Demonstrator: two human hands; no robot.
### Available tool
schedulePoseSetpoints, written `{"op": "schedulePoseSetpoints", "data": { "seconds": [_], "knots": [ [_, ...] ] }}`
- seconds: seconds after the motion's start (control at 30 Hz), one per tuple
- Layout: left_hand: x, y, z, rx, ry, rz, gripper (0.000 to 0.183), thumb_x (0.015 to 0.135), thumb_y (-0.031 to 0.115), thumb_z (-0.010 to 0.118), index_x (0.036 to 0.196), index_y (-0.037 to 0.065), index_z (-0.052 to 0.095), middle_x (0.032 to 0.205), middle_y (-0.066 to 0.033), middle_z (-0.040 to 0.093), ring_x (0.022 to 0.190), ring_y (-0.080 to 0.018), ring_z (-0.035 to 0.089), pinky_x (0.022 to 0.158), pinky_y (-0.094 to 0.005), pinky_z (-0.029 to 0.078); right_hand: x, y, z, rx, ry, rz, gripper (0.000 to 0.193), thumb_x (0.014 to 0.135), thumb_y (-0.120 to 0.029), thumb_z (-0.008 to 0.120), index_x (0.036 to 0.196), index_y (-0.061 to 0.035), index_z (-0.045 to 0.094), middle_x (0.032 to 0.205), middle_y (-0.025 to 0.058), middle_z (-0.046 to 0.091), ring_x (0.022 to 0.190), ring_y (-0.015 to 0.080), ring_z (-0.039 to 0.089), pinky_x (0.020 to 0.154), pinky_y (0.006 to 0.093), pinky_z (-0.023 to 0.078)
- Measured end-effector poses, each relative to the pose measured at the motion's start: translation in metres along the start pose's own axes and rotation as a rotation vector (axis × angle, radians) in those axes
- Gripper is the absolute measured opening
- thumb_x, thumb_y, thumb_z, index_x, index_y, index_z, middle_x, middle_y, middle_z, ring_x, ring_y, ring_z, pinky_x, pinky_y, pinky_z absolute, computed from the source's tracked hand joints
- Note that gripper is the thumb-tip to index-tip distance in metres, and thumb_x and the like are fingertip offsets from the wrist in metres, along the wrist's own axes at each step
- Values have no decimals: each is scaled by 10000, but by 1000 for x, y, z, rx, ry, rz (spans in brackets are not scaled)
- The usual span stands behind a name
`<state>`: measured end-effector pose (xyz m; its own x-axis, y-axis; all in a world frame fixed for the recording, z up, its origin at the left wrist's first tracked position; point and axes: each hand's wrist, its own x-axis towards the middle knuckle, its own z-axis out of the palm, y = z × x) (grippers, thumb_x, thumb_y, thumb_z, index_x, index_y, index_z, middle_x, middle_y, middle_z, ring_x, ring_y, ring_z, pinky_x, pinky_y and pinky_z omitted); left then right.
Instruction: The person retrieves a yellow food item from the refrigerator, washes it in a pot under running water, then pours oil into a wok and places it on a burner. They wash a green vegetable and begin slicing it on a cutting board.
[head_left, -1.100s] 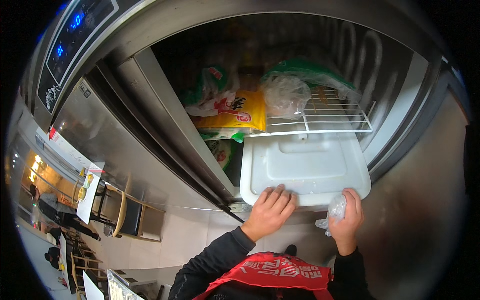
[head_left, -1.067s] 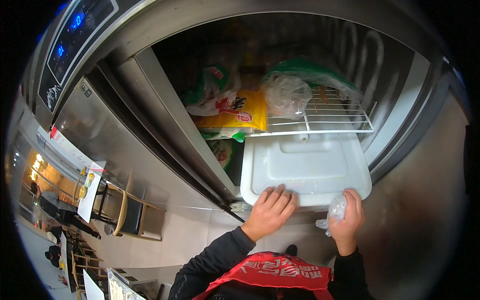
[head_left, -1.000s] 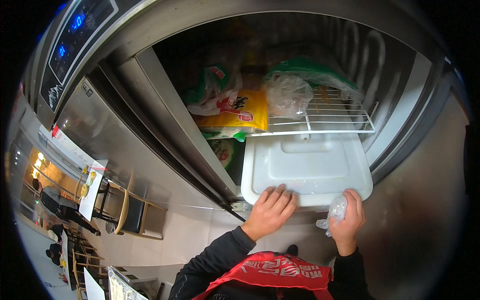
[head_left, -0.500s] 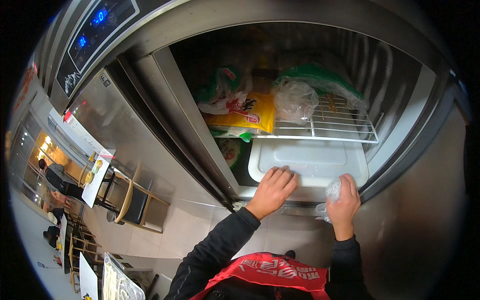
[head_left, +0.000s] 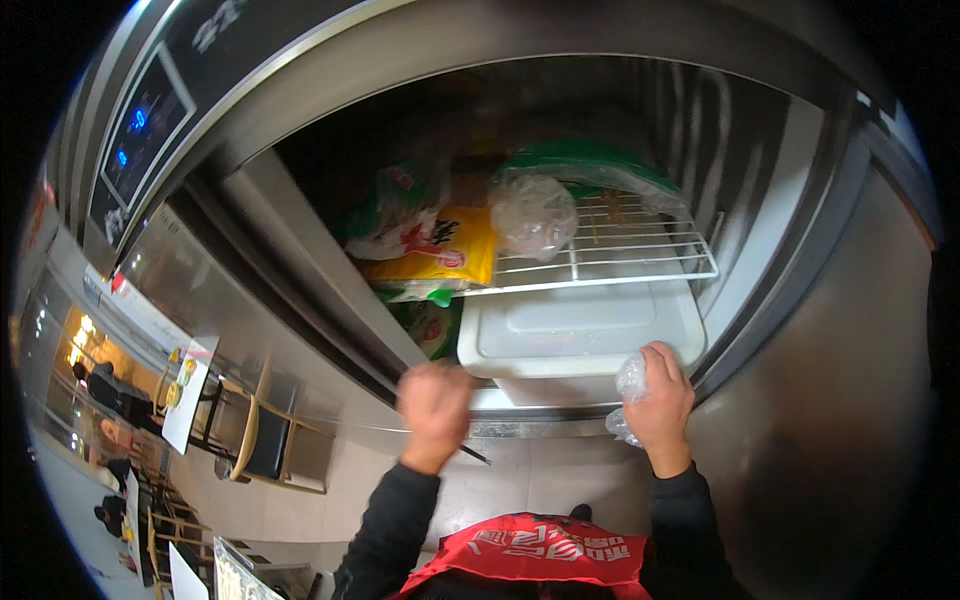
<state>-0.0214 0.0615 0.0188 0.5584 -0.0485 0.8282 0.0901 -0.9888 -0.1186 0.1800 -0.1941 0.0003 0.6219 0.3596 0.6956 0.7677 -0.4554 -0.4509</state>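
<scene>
My right hand (head_left: 664, 402) is closed around a crumpled clear plastic bag (head_left: 629, 378), beside the front right corner of a white lidded bin (head_left: 590, 322). That bin sits in the lower part of an open steel fridge, below a white wire shelf (head_left: 640, 262). My left hand (head_left: 436, 412) is off the bin, near the left side of the fridge opening, and motion smears its fingers. On the shelf lie a yellow packet (head_left: 440, 248), a knotted clear bag (head_left: 534, 218) and a green-edged bag (head_left: 590, 160).
A fridge door (head_left: 820, 440) stands at the right, and a steel front with a lit display panel (head_left: 140, 125) is at the left. Farther left are a chair (head_left: 270, 435), tables and seated people. A clear bag of pale contents (head_left: 240, 575) sits at lower left.
My left hand has left the bin's front edge and moved left. The right hand keeps the plastic bag by the bin's corner. The whole view has shifted somewhat.
</scene>
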Motion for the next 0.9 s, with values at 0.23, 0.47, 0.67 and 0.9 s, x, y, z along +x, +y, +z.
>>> {"op": "schedulePoseSetpoints", "data": {
  "seconds": [0.23, 0.47, 0.67, 0.9],
  "knots": [
    [-45, -74, -65, 507, -221, -413, 90, 913, 136, 688, 976, 80, 656, 702, -97, 569, 699, -311, 597, 641, -420, 447, 5, 6, 15, -55, 60, 15, 417, 697, 1, 689, 1112, -26, 660, 1205, 145, 670, 986, 411, 667, 857, 454, 549],
    [-49, -84, -67, 384, -335, -481, 91, 921, 136, 628, 874, 97, 561, 680, -149, 605, 632, -379, 649, 553, -475, 505, 23, 28, 32, -84, 71, -6, 457, 698, -4, 715, 1148, -45, 646, 1234, 131, 657, 1032, 411, 646, 892, 465, 532],
    [-102, -48, -136, 472, -239, -421, 165, 773, 53, 693, 743, 90, 535, 649, -96, 496, 593, -305, 555, 556, -407, 456, 24, 33, 39, -70, 0, 45, 533, 696, 7, 723, 1221, -24, 634, 1327, 163, 628, 1152, 425, 613, 984, 451, 508],
    [-196, 21, -234, 555, -21, -792, 125, 863, -59, 603, 968, -3, 640, 854, -154, 585, 760, -366, 596, 657, -423, 489, 12, -9, 30, 228, 24, 148, 494, 747, 14, 721, 1232, -3, 630, 1162, 165, 670, 1064, 332, 649, 974, 398, 496]
  ]
}}
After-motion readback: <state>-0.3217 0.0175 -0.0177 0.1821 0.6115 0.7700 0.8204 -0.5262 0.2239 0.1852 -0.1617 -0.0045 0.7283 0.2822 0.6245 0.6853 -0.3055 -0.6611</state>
